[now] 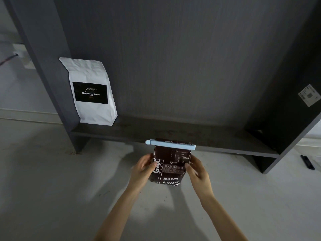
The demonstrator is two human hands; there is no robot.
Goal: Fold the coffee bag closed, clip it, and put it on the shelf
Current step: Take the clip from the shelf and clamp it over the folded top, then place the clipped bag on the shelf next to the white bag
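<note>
A dark brown coffee bag (pixel 171 168) with white print is held upright in the air, just in front of the dark shelf board (pixel 173 132). Its folded top is pinched by a light blue bar clip (pixel 171 144) that lies across the full width. My left hand (pixel 145 165) grips the bag's left side and my right hand (pixel 195 166) grips its right side. The bag's top edge overlaps the front lip of the shelf in the view.
A white coffee bag (pixel 92 92) with a black label stands at the shelf's left end, against the left side panel (pixel 52 75). The right side panel (pixel 284 119) bears a white sticker (pixel 310 95). A small black object (pixel 307 161) lies on the pale floor at right.
</note>
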